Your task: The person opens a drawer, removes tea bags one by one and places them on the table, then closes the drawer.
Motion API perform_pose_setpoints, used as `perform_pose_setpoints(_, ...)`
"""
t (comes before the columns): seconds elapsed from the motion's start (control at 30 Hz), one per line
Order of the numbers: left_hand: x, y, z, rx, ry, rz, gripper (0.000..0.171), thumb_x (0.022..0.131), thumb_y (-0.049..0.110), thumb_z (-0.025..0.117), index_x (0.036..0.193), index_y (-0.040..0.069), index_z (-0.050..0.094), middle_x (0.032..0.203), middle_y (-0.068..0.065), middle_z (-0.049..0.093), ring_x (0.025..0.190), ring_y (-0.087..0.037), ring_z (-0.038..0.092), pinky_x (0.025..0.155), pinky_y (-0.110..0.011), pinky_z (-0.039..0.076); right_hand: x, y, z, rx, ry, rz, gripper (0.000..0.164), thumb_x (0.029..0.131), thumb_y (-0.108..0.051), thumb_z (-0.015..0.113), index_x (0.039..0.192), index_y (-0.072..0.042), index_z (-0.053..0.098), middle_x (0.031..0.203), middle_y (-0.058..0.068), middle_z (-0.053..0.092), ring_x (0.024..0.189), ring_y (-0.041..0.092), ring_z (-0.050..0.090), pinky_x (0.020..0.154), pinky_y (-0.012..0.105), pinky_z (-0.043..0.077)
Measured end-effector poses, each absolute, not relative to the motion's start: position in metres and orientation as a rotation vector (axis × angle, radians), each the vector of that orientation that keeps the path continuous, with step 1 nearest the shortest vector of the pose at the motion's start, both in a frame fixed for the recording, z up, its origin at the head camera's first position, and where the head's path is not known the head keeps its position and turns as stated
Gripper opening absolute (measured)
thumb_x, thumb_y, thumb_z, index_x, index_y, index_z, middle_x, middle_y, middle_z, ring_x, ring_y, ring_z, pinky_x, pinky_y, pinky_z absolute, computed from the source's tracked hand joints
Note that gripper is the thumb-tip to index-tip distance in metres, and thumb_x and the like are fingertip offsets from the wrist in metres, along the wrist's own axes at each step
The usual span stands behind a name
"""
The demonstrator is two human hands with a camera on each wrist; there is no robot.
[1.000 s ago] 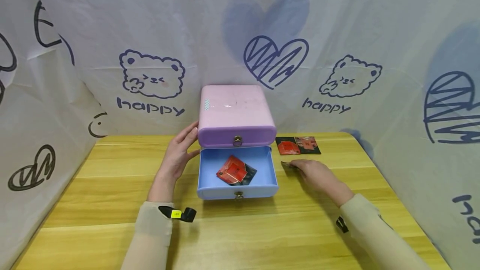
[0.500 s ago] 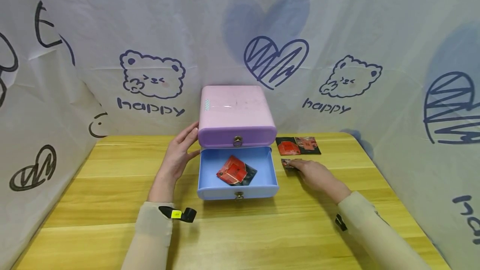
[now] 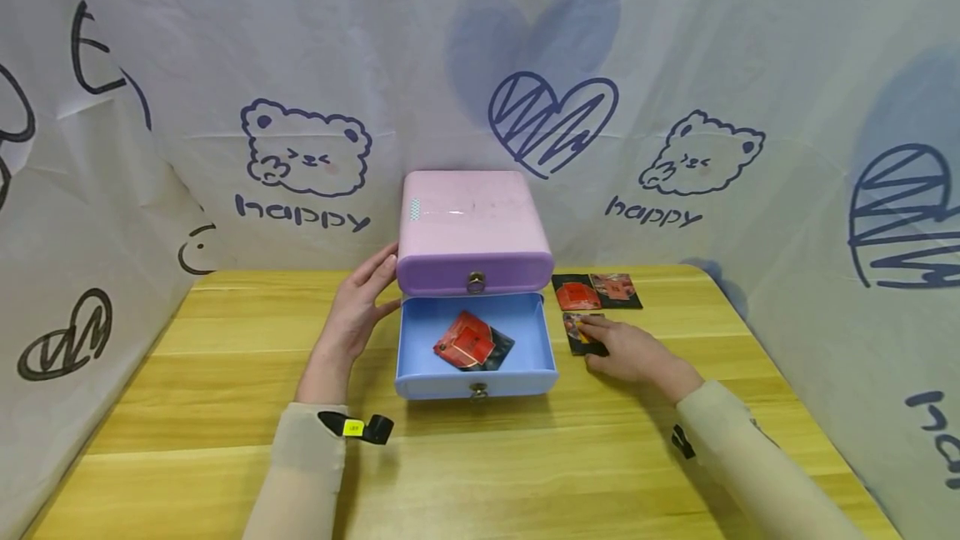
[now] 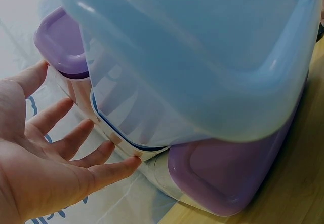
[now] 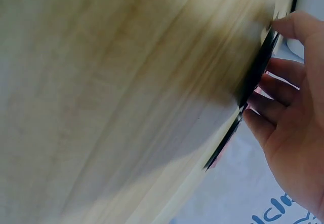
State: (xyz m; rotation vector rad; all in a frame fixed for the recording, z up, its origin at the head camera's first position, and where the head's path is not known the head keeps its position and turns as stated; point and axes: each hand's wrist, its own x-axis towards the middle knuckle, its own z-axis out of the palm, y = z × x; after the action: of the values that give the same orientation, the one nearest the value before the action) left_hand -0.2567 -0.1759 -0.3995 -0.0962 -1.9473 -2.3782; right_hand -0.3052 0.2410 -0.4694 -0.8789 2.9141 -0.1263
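As we view the desk (image 3: 510,473) from its near edge, a small pink cabinet (image 3: 471,211) stands about midway along the far edge. We find its blue drawer (image 3: 442,385) pulled out towards the near edge, below a closed purple drawer (image 3: 431,276); red and black packaging (image 3: 468,342) lies inside, though we cannot tell how many pieces. We record the left hand (image 3: 358,307) on the side facing the desk's left edge, fingers spread, fingertips against the cabinet wall; its grip is released. The right hand (image 3: 633,350) is between the blue drawer and the desk's right edge, its extended fingers resting on a dark packet (image 3: 576,343) that lies on the desk just beside the drawer; this grip is likewise released. Towards the far right corner, we note two red-and-black packets (image 3: 577,294) lying side by side near the far edge.
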Motion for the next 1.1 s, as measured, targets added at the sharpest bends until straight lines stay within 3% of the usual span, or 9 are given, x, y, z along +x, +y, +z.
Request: perform_pose_setpoints(1.1,-0.2560,-0.1765,-0.3993,-0.113,-1.947,-2.385,0.052,0.085,0.045,0.059,0.132,0.025,0.049,0.138,-0.005,0.041,0.119,-0.018,0.039,0.095,-0.058,0.035,-0.3078,0.2427,-0.4759,-0.822,2.943,-0.144,0.061,0.085,-0.037,0.055,0.138,-0.013,0.038,0.145,0.009,0.030,0.124,0.029,0.033,0.100,0.049,0.035)
